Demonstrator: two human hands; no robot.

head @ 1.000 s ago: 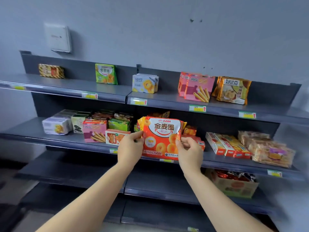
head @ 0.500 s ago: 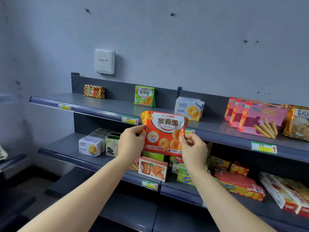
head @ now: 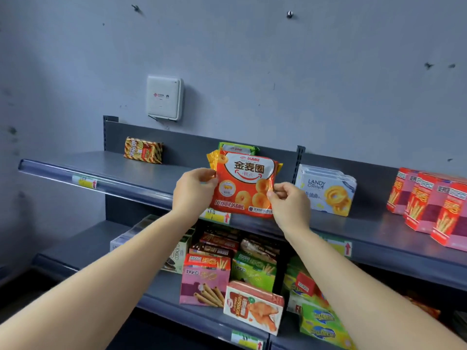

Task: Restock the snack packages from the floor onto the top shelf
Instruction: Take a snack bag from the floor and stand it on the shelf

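An orange snack bag [head: 244,184] with ring biscuits printed on it is upright at the front edge of the grey top shelf [head: 141,170]. My left hand [head: 193,190] pinches its left edge and my right hand [head: 288,204] pinches its right edge. More bags seem stacked behind the front one. A green bag [head: 238,149] of the same snack stands right behind it against the shelf's back panel, mostly hidden.
On the top shelf stand a striped pack [head: 142,150] at the left, white Landy boxes [head: 326,189] and pink stick-biscuit boxes [head: 429,205] to the right. The shelf below [head: 156,286] is crowded with boxes. A white wall unit [head: 164,97] hangs above.
Both hands have lifted the orange bag from the height of the second shelf up to the top shelf's front edge. The view has shifted up and left.
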